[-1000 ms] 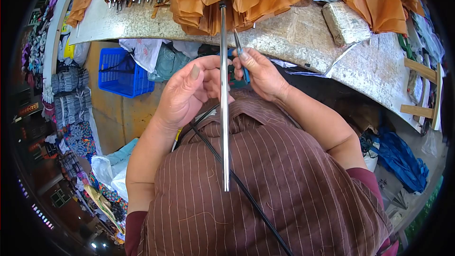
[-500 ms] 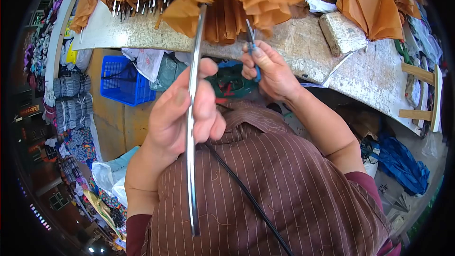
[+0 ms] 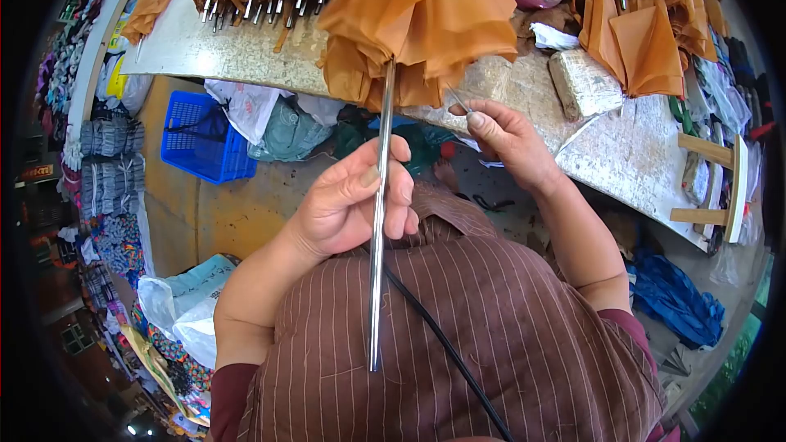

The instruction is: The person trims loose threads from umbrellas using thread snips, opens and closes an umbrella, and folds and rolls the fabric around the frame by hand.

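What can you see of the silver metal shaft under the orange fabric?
The silver metal shaft is slim, straight, smooth and shiny, with no visible bends. Its upper end disappears into gathered, thin orange fabric; what's inside is hidden. It slopes slightly, its bare lower end nearer the wearer, in front of the brown pinstriped garment. The left hand has curled fingers behind it and the thumb alongside; grip firmness is unclear. The right hand is off it.
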`<state>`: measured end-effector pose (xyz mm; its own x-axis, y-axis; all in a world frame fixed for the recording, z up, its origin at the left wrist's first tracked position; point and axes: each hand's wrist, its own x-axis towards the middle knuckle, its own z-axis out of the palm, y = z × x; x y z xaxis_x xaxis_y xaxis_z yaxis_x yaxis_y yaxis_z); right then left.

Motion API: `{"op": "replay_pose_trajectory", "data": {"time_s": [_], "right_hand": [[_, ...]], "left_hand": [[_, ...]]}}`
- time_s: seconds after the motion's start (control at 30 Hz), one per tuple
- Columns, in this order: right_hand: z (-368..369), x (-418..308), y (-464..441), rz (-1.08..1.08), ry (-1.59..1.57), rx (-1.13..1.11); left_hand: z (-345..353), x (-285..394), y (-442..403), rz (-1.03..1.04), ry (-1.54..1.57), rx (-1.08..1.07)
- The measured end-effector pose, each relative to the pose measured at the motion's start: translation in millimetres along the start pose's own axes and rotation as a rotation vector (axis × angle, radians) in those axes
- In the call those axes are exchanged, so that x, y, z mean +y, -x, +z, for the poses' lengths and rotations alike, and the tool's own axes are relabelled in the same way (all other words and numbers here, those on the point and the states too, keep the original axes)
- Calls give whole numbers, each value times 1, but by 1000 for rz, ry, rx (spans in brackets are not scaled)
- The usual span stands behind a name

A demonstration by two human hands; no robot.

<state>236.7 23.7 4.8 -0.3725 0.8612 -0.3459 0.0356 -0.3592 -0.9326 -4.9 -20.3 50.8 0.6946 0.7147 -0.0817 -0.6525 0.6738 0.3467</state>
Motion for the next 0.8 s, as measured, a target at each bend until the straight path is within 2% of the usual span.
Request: {"op": "replay_pose_trajectory", "data": {"time_s": [0.07, 0.17, 0.27, 0.47, 0.6, 0.7, 0.8], "right_hand": [[-1, -1, 2, -14, 62, -5], [3, 6, 3, 140, -91, -31], [9, -2, 2, 115, 64, 0], [6, -7, -10, -133, 271, 61], [-8, -33, -9, -48, 534, 35], [-15, -44, -15, -149, 665, 4], [-16, -51, -23, -156, 744, -21]], "left_hand": [[-4, -1, -1, 4, 29, -25], [-7, -2, -2, 6, 48, -48], [-9, -2, -3, 0, 59, -62], [-8, -1, -4, -11, 59, -68], [-6, 1, -4, -12, 43, -58], [-6, 0, -4, -13, 44, -52], [-5, 0, -4, -13, 37, -51]]}}
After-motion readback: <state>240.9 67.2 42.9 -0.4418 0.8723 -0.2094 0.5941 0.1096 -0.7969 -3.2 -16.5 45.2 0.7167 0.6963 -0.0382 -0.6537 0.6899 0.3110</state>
